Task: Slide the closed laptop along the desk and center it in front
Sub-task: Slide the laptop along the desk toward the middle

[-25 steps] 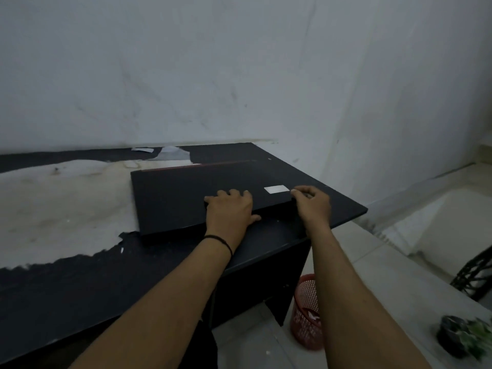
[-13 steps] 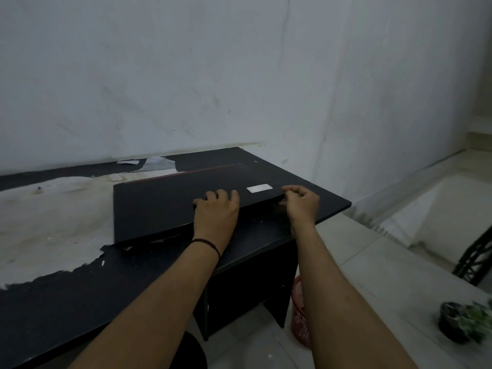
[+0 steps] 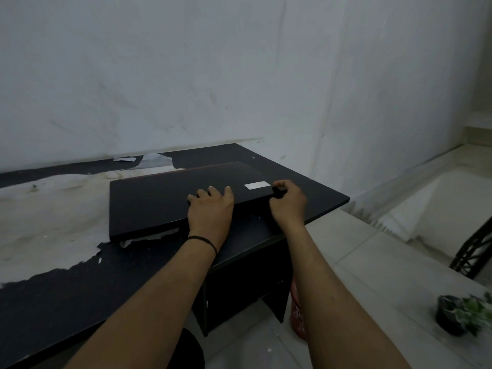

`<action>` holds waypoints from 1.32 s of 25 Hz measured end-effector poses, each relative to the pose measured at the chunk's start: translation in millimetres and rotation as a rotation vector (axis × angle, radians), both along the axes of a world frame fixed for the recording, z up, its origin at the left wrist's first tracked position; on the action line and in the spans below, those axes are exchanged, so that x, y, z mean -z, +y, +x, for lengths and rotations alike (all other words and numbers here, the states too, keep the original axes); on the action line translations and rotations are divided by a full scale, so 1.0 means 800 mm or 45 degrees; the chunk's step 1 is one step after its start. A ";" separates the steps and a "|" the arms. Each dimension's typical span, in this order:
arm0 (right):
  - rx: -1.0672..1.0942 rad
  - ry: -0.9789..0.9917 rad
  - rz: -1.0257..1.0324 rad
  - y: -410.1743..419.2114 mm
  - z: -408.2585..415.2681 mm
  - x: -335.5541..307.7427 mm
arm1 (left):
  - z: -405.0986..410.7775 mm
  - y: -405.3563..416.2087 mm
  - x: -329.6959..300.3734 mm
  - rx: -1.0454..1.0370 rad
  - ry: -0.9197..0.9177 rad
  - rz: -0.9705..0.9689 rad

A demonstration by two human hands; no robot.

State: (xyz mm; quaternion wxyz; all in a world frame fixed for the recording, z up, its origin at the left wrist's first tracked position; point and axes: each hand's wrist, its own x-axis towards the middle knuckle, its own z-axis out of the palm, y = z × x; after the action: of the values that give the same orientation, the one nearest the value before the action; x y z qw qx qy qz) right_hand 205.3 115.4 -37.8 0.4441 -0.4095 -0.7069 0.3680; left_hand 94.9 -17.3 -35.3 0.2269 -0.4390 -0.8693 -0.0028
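Observation:
A closed black laptop (image 3: 159, 201) with a small white sticker near its right corner lies on the dark desk (image 3: 314, 201), toward the desk's right half. My left hand (image 3: 210, 211) lies palm down on the lid at the near edge, fingers spread over it. My right hand (image 3: 288, 202) grips the laptop's near right corner, thumb on top and fingers curled under the edge. A black band sits on my left wrist.
The desk's black surface is peeled to pale wood on the left (image 3: 45, 209). The wall runs right behind the desk. A red mesh bin (image 3: 298, 315) stands under the desk's right end. On the floor at right are a potted plant (image 3: 463, 314) and a black metal frame (image 3: 476, 251).
The laptop has slid left along the desk with both hands on it, away from the desk's right edge. My view has also turned slightly.

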 end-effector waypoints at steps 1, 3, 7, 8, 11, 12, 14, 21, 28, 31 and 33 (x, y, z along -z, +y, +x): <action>0.001 -0.156 0.096 -0.005 -0.003 0.003 | 0.000 0.000 -0.001 0.005 -0.005 0.004; 0.084 -0.579 0.385 -0.012 -0.008 0.006 | 0.001 -0.001 -0.002 0.015 -0.004 0.001; 0.001 -0.906 0.958 -0.027 -0.030 -0.007 | 0.000 -0.001 -0.002 0.025 0.009 0.021; -0.091 -0.928 1.024 -0.031 -0.037 -0.008 | 0.000 -0.002 -0.002 0.025 0.014 0.031; -0.236 -0.925 1.005 -0.040 -0.050 -0.006 | 0.001 -0.005 -0.002 0.025 -0.013 0.059; -0.224 -0.912 0.987 -0.040 -0.050 -0.006 | 0.002 -0.006 -0.003 0.025 -0.039 0.068; -0.214 -0.926 0.992 -0.040 -0.048 -0.005 | 0.003 -0.013 -0.006 -0.002 -0.087 0.106; -0.192 -0.943 1.038 -0.042 -0.048 -0.003 | -0.012 -0.057 -0.006 -0.183 -0.151 0.127; -0.236 -1.031 1.086 -0.042 -0.050 -0.006 | -0.011 -0.057 -0.013 -0.206 -0.118 0.021; -0.235 -1.032 1.169 -0.045 -0.048 -0.008 | -0.024 -0.061 -0.020 -0.124 -0.041 -0.083; -0.230 -1.046 1.238 -0.050 -0.046 -0.012 | -0.030 -0.070 -0.022 -0.102 -0.002 -0.069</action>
State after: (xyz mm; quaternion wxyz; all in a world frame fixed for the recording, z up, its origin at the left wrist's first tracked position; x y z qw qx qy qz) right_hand 168.5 75.0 -28.4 0.2392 -0.2078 -0.9373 -0.1453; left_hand 71.2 -73.2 -17.5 0.2142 -0.4100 -0.8861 0.0294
